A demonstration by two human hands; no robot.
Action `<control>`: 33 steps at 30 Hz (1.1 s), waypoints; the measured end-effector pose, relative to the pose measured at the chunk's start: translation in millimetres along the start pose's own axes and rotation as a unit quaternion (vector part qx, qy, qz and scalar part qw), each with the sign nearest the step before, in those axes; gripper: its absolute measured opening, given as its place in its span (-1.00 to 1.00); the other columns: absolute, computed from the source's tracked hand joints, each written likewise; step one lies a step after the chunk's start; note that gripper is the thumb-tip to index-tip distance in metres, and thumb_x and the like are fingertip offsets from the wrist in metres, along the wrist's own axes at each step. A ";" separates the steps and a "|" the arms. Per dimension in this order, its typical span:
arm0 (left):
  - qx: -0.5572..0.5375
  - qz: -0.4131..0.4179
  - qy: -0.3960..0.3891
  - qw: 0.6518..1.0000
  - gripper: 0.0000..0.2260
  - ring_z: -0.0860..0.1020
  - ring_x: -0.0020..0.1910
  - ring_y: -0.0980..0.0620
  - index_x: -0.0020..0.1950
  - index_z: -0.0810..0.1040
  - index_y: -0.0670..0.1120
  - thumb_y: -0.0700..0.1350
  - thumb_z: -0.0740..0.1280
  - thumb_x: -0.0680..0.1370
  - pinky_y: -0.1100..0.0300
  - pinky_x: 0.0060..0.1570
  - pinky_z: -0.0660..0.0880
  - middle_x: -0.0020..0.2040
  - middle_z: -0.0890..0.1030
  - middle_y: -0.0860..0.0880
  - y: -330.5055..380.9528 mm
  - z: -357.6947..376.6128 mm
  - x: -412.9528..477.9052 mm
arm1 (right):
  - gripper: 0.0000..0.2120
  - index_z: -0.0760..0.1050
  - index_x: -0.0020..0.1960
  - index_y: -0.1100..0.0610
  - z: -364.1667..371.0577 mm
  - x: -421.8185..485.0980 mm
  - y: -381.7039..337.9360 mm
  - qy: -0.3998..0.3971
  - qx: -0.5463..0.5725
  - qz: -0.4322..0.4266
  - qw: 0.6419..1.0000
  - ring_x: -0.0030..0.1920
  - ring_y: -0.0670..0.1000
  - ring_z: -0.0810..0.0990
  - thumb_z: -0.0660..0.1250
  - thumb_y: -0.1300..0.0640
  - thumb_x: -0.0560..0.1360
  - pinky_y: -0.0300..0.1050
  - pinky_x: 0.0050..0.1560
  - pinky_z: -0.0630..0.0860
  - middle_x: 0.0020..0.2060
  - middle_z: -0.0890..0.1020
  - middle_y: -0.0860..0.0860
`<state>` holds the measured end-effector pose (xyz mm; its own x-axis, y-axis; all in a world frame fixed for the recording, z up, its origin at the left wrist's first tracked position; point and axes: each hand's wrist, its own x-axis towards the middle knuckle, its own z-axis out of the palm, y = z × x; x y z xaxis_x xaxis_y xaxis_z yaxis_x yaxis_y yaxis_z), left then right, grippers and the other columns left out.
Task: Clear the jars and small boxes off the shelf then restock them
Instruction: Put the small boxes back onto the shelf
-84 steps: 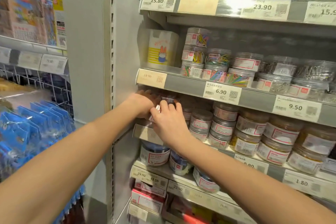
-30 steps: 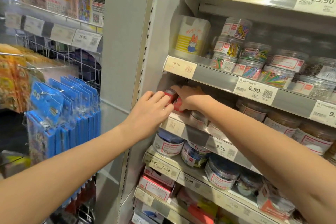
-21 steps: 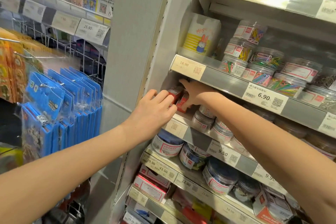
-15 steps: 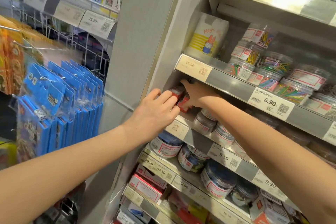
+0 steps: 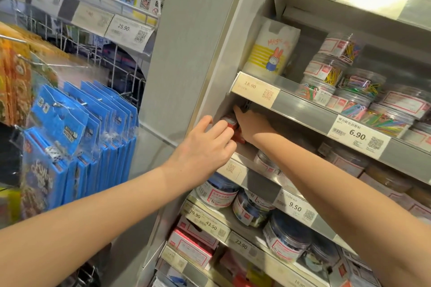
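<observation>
Step, as I read it: both hands close on the small red boxes (image 5: pixel 229 122) at the left end of the shelf (image 5: pixel 254 180), either lifting them out or seating them; cannot tell which. To do it well:
- Bring the left thumb onto the top box so it cannot tip.
- Press evenly from both sides and hold the stack level.
- Slide it straight out or in under the rail above.
- Hold the right forearm off the clear jars (image 5: pixel 265 161) beside it.

Positions:
- Far left, blue hanging packs (image 5: pixel 77 137) on wire hooks, not involved.
- Left hand (image 5: pixel 203 149) reaches in from the left. Its fingers (image 5: pixel 222 131) are curled against the near side of the boxes and touch them. The thumb is lifted clear to the left, so the hold is by fingers only.
- The boxes, at least 2 visible, are stacked in the shelf's left corner, right under the 18.90 price tag (image 5: pixel 255 88).
- They sit between the 2 hands, touching both.
- Right hand (image 5: pixel 251 127) comes in from the right, thumb pointing up. Its fingers go behind the boxes, out of sight, so I cannot tell how far they close or what they hold.
- Further right on the same shelf stand the jars with red-edged labels, partly hidden by the right forearm.
- The shelf above carries paperclip jars (image 5: pixel 338 63).
</observation>
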<state>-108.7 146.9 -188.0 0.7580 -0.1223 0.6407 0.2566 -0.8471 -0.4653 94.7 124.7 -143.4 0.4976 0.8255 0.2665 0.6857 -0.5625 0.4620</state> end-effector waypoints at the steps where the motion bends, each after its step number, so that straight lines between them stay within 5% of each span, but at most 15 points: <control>1: 0.003 0.001 -0.004 1.000 -0.68 0.50 0.03 -0.11 -0.08 0.54 -0.11 -0.30 0.09 0.29 -0.06 0.13 0.38 -0.08 0.54 -0.10 -0.2 0.3 0.4 | -0.35 0.00 0.54 0.06 1.5 1.5 -2.5 0.000 0.000 0.005 1.000 0.17 0.21 0.53 0.25 0.04 0.57 0.08 0.14 0.50 0.24 0.47 0.24; 14: 0.013 0.026 -0.018 0.999 -0.69 0.49 0.01 -0.10 -0.10 0.56 -0.11 -0.27 0.16 0.23 -0.08 0.10 0.42 -0.11 0.53 -0.09 -2.6 -0.6 -0.6 | -0.41 0.07 0.51 0.09 3.2 -2.4 -5.0 0.024 0.078 0.040 0.996 0.28 0.22 0.45 0.25 0.15 0.57 0.05 0.20 0.45 0.33 0.38 0.23; 19: -0.012 0.051 -0.036 0.998 -0.75 0.49 0.06 -0.10 -0.08 0.55 -0.10 -0.25 0.38 0.27 -0.08 0.11 0.40 -0.04 0.55 -0.08 -5.4 -0.9 -2.3 | -0.41 0.10 0.51 0.11 -15.5 -15.0 -4.0 0.022 0.105 0.044 0.993 0.23 0.22 0.49 0.26 0.18 0.56 0.05 0.13 0.47 0.29 0.44 0.19; 23: -0.025 0.072 -0.064 0.995 -0.80 0.50 0.03 -0.10 -0.07 0.53 -0.09 -0.24 0.29 0.33 0.01 -0.06 0.42 -0.04 0.55 -0.07 -10.4 -13.1 -2.5 | -0.62 0.30 0.39 0.20 -40.2 -56.5 -1.9 -0.034 0.202 -0.018 0.979 0.14 0.20 0.54 0.18 0.21 0.58 -0.05 -0.06 0.40 0.17 0.53 0.17; 27: -0.045 0.074 -0.125 0.988 -0.67 0.54 -0.08 -0.07 -0.03 0.58 -0.09 -0.16 0.50 0.24 0.09 -0.25 0.48 -0.07 0.58 -0.07 -15.9 -48.0 -12.7 | -0.46 0.16 0.44 0.13 -65.9 -101.8 -13.3 0.048 0.113 -0.043 0.992 0.17 0.25 0.50 0.28 0.18 0.52 0.08 0.04 0.48 0.22 0.43 0.19; 33: -0.062 0.017 -0.156 0.986 -0.66 0.54 -0.16 -0.07 0.02 0.59 -0.08 -0.15 0.51 0.27 0.12 -0.35 0.46 -0.07 0.56 -0.07 -22.8 -129.0 -84.2 | -0.45 0.20 0.41 0.13 -99.6 -178.6 -42.7 0.026 0.142 -0.103 0.984 0.18 0.26 0.43 0.32 0.13 0.50 0.09 0.04 0.45 0.20 0.37 0.19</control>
<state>-255.7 109.8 -152.5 0.9175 -0.0040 0.3978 0.1663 -0.9046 -0.3925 -76.4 6.0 -126.5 0.3103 0.9203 0.2382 0.8933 -0.3680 0.2583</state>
